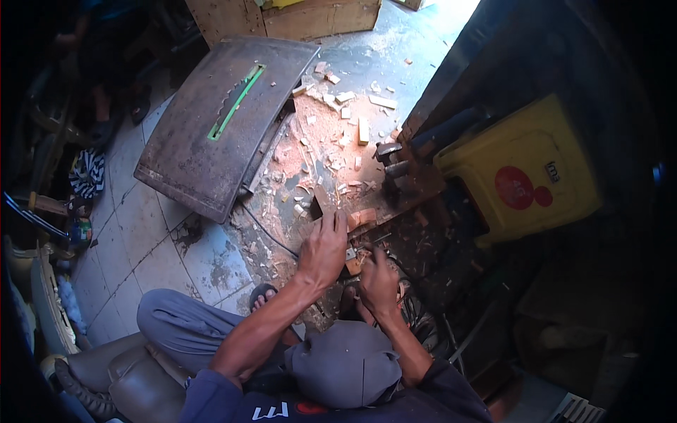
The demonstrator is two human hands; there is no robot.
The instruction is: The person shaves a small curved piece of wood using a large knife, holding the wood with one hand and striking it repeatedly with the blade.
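Observation:
My left hand (324, 250) is closed, its fingers pressed together beside a pale-orange wooden block (362, 218). A flat dark-brown piece (323, 200) sticks up just beyond the fingertips; what this hand grips is hidden. Nearer to me and to the right, my right hand (379, 283) has its fingers curled around something dark and thin that I cannot make out. A smaller wooden piece (353, 266) lies between the two hands, partly covered by them.
A brown-topped table saw (183, 148) with a green-edged slot stands at far left. Wood offcuts (363, 131) and sawdust (331, 127) litter the floor beyond my hands. A yellow plastic stool (557, 166) lies at right, near dark metal parts (396, 168). A black cable (268, 234) runs past my left hand.

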